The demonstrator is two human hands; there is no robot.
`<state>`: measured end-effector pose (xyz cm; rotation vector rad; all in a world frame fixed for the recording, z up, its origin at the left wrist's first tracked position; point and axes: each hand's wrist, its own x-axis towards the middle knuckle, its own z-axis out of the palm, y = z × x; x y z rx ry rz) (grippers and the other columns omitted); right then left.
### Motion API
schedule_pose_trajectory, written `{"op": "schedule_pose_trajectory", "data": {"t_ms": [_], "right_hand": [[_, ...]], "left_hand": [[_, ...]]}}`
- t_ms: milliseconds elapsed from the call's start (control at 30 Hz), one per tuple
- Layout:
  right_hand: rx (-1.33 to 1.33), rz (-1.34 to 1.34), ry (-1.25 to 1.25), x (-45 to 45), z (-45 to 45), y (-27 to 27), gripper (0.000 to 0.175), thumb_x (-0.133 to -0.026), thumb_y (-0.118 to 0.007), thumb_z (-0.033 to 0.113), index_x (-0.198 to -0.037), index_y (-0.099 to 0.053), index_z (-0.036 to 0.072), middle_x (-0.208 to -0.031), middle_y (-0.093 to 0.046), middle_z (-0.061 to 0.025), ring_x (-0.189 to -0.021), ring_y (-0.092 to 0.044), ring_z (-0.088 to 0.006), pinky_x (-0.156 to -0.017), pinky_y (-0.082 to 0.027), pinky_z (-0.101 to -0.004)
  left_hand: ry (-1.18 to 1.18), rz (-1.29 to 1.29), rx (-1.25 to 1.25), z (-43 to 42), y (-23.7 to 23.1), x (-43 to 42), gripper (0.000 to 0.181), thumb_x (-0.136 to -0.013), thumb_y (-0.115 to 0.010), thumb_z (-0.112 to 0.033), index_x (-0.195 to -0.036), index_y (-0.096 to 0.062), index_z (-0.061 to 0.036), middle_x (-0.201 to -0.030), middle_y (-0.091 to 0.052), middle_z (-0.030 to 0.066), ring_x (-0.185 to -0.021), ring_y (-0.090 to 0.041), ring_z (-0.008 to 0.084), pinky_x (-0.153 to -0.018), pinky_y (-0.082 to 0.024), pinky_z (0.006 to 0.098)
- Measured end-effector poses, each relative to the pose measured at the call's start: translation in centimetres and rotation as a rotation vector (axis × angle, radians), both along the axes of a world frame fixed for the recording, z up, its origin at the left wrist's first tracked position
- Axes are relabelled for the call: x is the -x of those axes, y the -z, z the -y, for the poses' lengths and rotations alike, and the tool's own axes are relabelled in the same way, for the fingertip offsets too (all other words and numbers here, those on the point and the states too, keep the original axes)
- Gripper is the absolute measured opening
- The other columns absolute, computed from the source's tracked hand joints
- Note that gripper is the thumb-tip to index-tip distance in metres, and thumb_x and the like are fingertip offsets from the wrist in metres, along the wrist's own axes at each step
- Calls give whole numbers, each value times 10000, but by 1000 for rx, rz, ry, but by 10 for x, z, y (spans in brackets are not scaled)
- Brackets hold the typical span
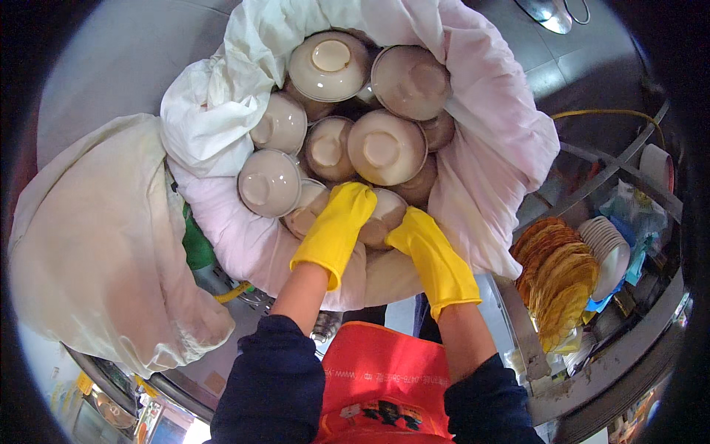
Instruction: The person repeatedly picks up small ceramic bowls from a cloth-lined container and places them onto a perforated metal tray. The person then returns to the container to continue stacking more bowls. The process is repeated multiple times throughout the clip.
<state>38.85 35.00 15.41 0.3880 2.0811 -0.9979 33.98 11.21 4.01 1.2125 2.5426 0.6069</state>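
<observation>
Upturned ceramic bowls [388,147] lie heaped in a large round container lined with pale cloth [482,111]. Both my hands wear yellow rubber gloves and reach in at the near side of the heap. My left hand [350,213] rests over the left edge of a near bowl [383,219], its fingers curled down among the bowls. At that bowl's right edge is my right hand [416,236], with its fingertips hidden between bowl and cloth. Whether either hand grips the bowl cannot be told. More bowls [270,183] sit to the left, and others [331,65] at the far side.
A large cloth-covered bundle [105,244] stands at the left. On the right, a metal-framed rack [588,183] is near stacked orange-brown round items [557,277] and a stack of white bowls [610,258]. A metal utensil [549,16] lies at the upper right.
</observation>
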Motion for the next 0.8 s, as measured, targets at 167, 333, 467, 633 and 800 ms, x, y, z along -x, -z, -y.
{"op": "schedule_pose_trajectory", "data": {"t_ms": [167,333,467,633,800], "right_hand": [[-60,151,131,6,15,14,893,-569,-913,507,-1235,-669,-36,-1243,-692,-275,-1196,-649,-391,-997,-518,-462],[-10,39,157,-1,18,27,865,-561,-916,508,-1245,-697,25,-1237,-708,-233,-1180,-657,-389,-985,-536,-444],[145,-30,195,-5,10,35,809,-579,-918,466,-1219,-705,20,-1198,-719,-240,-1155,-668,-398,-964,-541,-455],[81,7,184,-3,10,35,784,-611,-908,429,-1208,-684,-27,-1183,-705,-282,-1156,-659,-421,-965,-530,-467],[37,11,189,-1,11,32,762,-642,-897,393,-1196,-662,-74,-1168,-691,-323,-1157,-650,-445,-965,-519,-479]], "left_hand": [[-96,61,-22,-6,-6,-8,316,-892,-605,-160,-1174,-667,-31,-1103,-683,218,-1049,-638,416,-929,-504,512],[-279,136,-26,-17,-26,-10,295,-907,-604,-188,-1137,-686,-22,-1014,-699,223,-962,-656,422,-863,-514,519],[-605,167,51,-46,-40,-21,288,-920,-602,-210,-1107,-700,-14,-942,-711,227,-892,-669,427,-810,-522,524],[-733,-28,-104,-63,-38,-27,232,-917,-611,-196,-1023,-715,-17,-866,-704,211,-833,-664,430,-758,-512,522],[-712,12,18,-56,-19,-27,238,-927,-602,-249,-969,-728,-51,-887,-724,196,-828,-671,424,-755,-514,529]]}}
